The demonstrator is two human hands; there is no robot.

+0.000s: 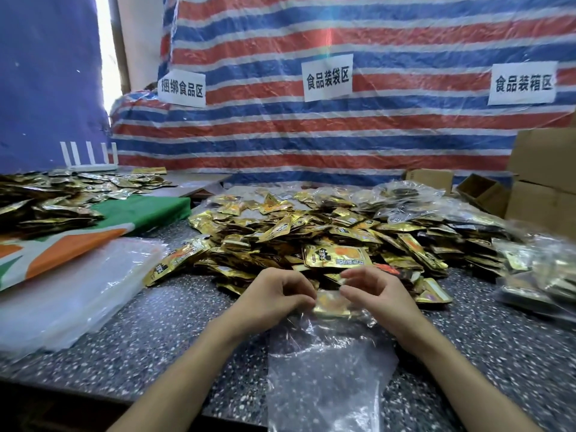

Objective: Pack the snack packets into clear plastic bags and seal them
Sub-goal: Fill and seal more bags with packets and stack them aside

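Note:
A clear plastic bag (327,369) lies on the speckled table (156,332) in front of me, its mouth toward the pile. My left hand (274,297) and my right hand (377,294) pinch the bag's far edge on either side. A gold snack packet (332,305) shows through the plastic between my hands. Behind them spreads a big heap of gold snack packets (327,232).
A stack of clear bags (78,285) lies at the left beside a green and orange cloth (103,226). More packets (46,198) are piled far left. Filled bags (539,269) sit at the right, with cardboard boxes (542,169) behind.

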